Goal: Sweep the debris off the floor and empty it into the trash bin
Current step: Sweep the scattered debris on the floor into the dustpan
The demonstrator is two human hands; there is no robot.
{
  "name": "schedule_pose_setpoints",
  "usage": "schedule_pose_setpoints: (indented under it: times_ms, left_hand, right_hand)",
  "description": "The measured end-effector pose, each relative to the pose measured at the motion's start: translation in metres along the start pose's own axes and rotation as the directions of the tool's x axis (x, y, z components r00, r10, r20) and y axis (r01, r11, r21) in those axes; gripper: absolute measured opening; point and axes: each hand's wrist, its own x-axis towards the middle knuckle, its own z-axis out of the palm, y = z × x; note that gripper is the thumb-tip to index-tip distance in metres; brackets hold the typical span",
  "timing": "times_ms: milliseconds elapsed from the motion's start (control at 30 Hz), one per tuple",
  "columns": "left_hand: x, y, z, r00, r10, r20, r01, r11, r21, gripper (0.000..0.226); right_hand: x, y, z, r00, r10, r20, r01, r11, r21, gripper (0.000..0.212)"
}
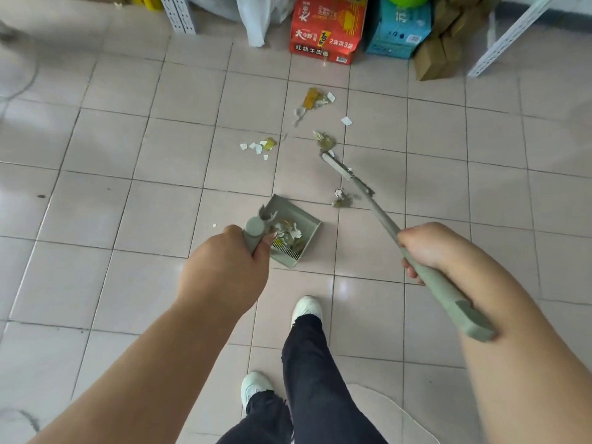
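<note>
Both hands are closed around pale green handles. By the left hand [224,270] the upright handle of the dustpan [293,233] is gripped, with the fingers wrapped fully around it; the pan itself is set on the tiled floor [128,155] just beyond that hand, and scraps of paper and yellowish bits are already held in it. By the right hand [426,248] the long handle of the broom [347,176] is clasped, its shaft slanting away forward and to the left, while the handle's end is laid along the right forearm. The broom head is blurred, so its contact with the floor cannot be judged with certainty. Loose debris [315,99] is scattered well beyond both hands, with a smaller clump lying beside the shaft, between the broom head and the pan. Farther ahead, a red carton [326,30] and a blue box [398,30] are stood against the wall.
</note>
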Motion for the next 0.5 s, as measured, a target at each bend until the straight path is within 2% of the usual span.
schedule_pose_setpoints:
  times_ms: [167,300,500]
  left_hand:
    - [0.03,0.034,-0.002,1.0,-0.003,0.015,0.003,1.0,0.004,0.041]
    - [0.038,0.05,-0.002,0.999,0.033,0.028,-0.033,0.999,0.028,0.039]
    - [0.048,0.062,-0.001,0.997,0.068,0.034,-0.068,0.997,0.021,0.037]
  right_hand:
    - [0.043,-0.01,-0.018,0.999,0.053,-0.005,-0.052,0.998,0.046,0.024]
    - [0.049,-0.008,-0.005,0.995,0.071,0.077,-0.073,0.997,0.026,0.024]
    - [0.022,-0.019,0.013,0.973,0.003,0.229,0.012,0.998,-0.061,0.016]
